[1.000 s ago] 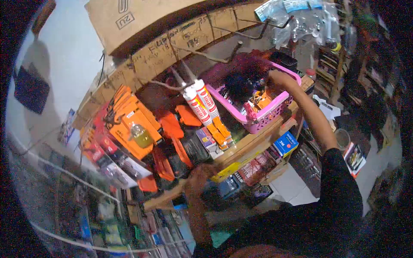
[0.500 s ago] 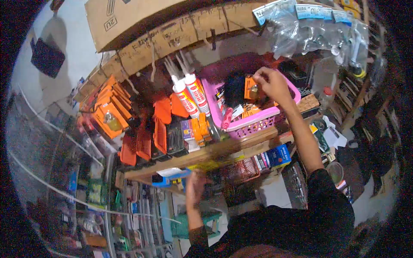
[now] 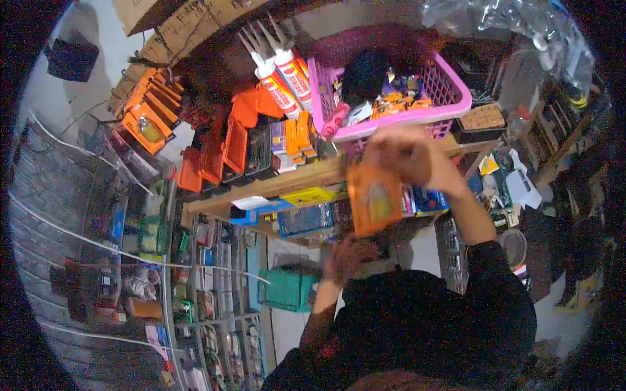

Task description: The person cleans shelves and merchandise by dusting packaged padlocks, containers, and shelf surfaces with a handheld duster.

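My right hand (image 3: 407, 156) pinches the top of an orange-carded padlock pack (image 3: 374, 201) in front of the pink basket (image 3: 398, 124). The pack hangs upright and is slightly blurred; a brass-coloured padlock shows through it. Just below its lower edge is my left hand (image 3: 349, 259), dark and smeared by motion, its fingers unclear. Inside the basket lie orange packets (image 3: 399, 104) and a dark bundle (image 3: 364, 77). More orange-carded padlock packs (image 3: 147, 127) hang at the left.
Two sealant tubes (image 3: 277, 90) stand left of the basket, beside open orange-lidded boxes (image 3: 225, 146). A wooden shelf edge (image 3: 287, 179) runs below them. Under it are a green stool (image 3: 287, 290) and a glass display case (image 3: 208, 287). Clear plastic bags (image 3: 521, 23) hang at upper right.
My right hand has lifted the padlock pack out of the basket and brought it down toward my body. My left hand has moved right, close beneath the pack. The view has tilted downward.
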`<state>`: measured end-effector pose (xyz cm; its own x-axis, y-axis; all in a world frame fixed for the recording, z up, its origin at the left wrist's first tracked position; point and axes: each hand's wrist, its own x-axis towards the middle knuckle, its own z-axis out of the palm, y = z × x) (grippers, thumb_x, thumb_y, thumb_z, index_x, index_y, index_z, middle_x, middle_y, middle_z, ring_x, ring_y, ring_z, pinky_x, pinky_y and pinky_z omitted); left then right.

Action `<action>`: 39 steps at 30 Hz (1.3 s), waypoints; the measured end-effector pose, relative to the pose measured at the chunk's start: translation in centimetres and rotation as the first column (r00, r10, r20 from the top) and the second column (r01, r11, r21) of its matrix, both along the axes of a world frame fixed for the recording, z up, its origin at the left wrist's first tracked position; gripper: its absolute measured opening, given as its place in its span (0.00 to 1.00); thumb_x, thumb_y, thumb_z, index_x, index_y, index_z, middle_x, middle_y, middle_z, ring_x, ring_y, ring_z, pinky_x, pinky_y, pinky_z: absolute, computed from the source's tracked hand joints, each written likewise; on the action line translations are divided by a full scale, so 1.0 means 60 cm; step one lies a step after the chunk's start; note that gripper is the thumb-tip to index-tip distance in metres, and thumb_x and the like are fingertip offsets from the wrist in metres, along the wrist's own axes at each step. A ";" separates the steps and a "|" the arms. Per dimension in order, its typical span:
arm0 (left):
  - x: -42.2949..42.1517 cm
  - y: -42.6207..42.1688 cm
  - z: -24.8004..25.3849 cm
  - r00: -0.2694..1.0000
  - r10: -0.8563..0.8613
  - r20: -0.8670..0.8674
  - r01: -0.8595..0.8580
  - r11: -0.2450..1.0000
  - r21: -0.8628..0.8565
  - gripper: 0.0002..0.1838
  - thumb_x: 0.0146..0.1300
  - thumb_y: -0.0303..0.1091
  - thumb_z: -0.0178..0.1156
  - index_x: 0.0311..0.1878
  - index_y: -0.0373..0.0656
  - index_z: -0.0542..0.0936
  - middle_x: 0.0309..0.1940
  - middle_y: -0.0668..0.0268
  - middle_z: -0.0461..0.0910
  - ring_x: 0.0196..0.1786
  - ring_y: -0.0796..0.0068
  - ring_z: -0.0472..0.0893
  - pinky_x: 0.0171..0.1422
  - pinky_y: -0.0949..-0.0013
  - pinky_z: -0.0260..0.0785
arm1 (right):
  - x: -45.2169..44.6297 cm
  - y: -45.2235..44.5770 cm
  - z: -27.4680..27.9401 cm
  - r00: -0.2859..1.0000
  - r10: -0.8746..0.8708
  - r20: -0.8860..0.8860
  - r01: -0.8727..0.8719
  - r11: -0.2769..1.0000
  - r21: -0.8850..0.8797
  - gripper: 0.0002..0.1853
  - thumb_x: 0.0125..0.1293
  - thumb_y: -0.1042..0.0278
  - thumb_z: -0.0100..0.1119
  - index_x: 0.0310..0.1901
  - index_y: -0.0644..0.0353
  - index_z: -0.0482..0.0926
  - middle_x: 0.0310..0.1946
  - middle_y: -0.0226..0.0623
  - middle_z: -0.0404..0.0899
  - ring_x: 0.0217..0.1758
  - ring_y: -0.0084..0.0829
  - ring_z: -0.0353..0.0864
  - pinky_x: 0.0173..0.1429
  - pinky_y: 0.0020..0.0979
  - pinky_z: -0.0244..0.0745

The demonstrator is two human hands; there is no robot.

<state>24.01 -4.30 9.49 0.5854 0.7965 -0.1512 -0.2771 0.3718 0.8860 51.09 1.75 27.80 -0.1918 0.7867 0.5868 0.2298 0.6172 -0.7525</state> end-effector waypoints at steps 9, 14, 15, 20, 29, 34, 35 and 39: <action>-0.002 -0.041 0.063 0.412 0.634 0.655 0.419 0.506 -0.754 0.48 0.59 0.74 0.42 0.68 0.39 0.61 0.58 0.53 0.71 0.57 0.55 0.74 0.55 0.47 0.72 | -0.104 -0.055 -0.026 0.945 0.207 0.252 -0.054 0.862 -0.505 0.22 0.68 0.54 0.55 0.58 0.54 0.70 0.37 0.39 0.82 0.39 0.29 0.81 0.45 0.32 0.75; 0.013 -0.065 0.052 0.934 0.256 0.248 -0.152 0.915 -0.374 0.42 0.64 0.69 0.42 0.67 0.40 0.62 0.58 0.53 0.71 0.58 0.56 0.74 0.59 0.49 0.70 | -0.107 0.023 -0.024 0.767 0.198 -0.610 -0.569 0.649 -0.505 0.36 0.68 0.37 0.47 0.65 0.59 0.61 0.44 0.40 0.81 0.44 0.30 0.80 0.50 0.31 0.72; 0.013 -0.068 0.039 0.933 0.293 0.206 -0.191 0.893 -0.406 0.41 0.65 0.67 0.41 0.67 0.40 0.62 0.58 0.53 0.71 0.58 0.56 0.74 0.59 0.49 0.70 | -0.112 0.034 -0.009 0.654 0.199 -0.730 -0.685 0.566 -0.459 0.36 0.68 0.35 0.46 0.65 0.59 0.62 0.45 0.40 0.81 0.45 0.30 0.80 0.50 0.31 0.72; 0.023 -0.073 0.039 0.873 0.226 0.433 -0.054 0.926 -0.374 0.35 0.71 0.60 0.35 0.67 0.40 0.61 0.57 0.54 0.73 0.57 0.54 0.75 0.59 0.48 0.70 | -0.147 0.086 -0.005 0.183 0.127 -0.975 -0.885 0.452 -0.108 0.31 0.67 0.34 0.46 0.55 0.56 0.71 0.45 0.39 0.80 0.45 0.32 0.79 0.47 0.32 0.70; 0.020 -0.079 0.028 0.873 0.388 0.294 -0.269 0.888 -0.373 0.32 0.68 0.57 0.45 0.62 0.39 0.68 0.52 0.60 0.76 0.53 0.65 0.76 0.59 0.60 0.69 | -0.150 0.064 -0.036 0.336 0.373 -0.865 -0.820 0.567 -0.074 0.14 0.68 0.56 0.48 0.36 0.59 0.72 0.27 0.35 0.75 0.33 0.30 0.75 0.41 0.33 0.68; -0.002 -0.068 0.035 0.849 0.409 0.335 -0.266 0.878 -0.398 0.30 0.70 0.57 0.39 0.62 0.42 0.68 0.52 0.58 0.76 0.51 0.58 0.77 0.55 0.54 0.71 | -0.107 -0.032 -0.048 0.663 0.540 -0.518 -0.711 0.671 -0.210 0.13 0.65 0.61 0.49 0.32 0.63 0.76 0.26 0.37 0.77 0.33 0.30 0.77 0.42 0.32 0.71; 0.000 -0.064 0.044 0.842 0.407 0.355 -0.253 0.878 -0.407 0.30 0.70 0.58 0.39 0.62 0.43 0.68 0.52 0.58 0.77 0.51 0.58 0.78 0.54 0.54 0.71 | -0.102 -0.046 -0.059 0.675 0.537 -0.507 -0.711 0.656 -0.252 0.13 0.64 0.62 0.49 0.31 0.63 0.76 0.26 0.37 0.77 0.33 0.30 0.77 0.43 0.32 0.71; 0.001 -0.052 0.058 0.868 0.430 0.248 -0.287 0.842 -0.456 0.29 0.65 0.61 0.48 0.57 0.47 0.72 0.42 0.64 0.80 0.40 0.63 0.81 0.42 0.58 0.75 | -0.102 -0.086 -0.147 0.655 0.350 -0.669 -0.738 0.486 -0.468 0.10 0.63 0.65 0.52 0.31 0.63 0.78 0.27 0.35 0.79 0.35 0.28 0.78 0.44 0.32 0.72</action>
<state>24.07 -7.44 12.98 0.3407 0.8736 -0.3474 -0.7062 0.4817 0.5189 44.98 -3.40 18.97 -0.6115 0.7851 0.0983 -0.4264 -0.2223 -0.8768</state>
